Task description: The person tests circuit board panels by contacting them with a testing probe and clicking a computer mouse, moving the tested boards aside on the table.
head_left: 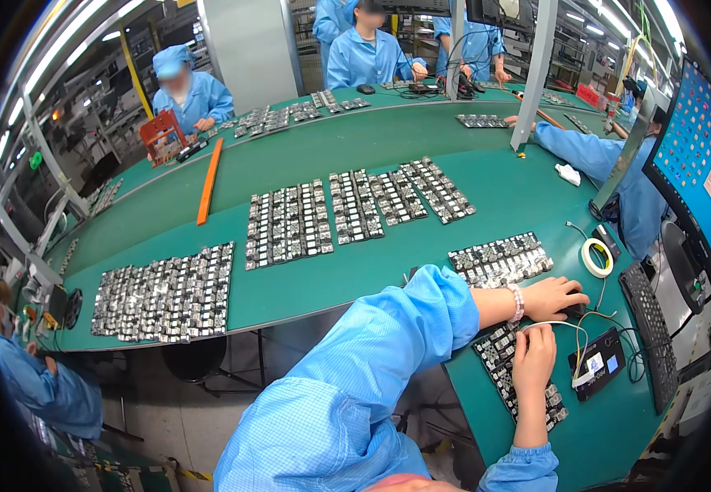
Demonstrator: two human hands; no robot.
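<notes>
My left hand, with a beaded bracelet at the wrist, lies palm down over a black computer mouse, which its fingers mostly hide. Just nearer to me, my right hand is closed, its fingertips pinching a thin white cable. That cable curves down to a flat black box with a white and a blue patch. Beneath my right hand lies a panel of small circuit boards, partly covered by the hand. Beyond my left forearm rests another board panel.
More board panels lie across the green table, with a large group at left. A keyboard, tape roll and monitor stand at right. An orange bar lies farther back. Co-workers in blue surround the tables.
</notes>
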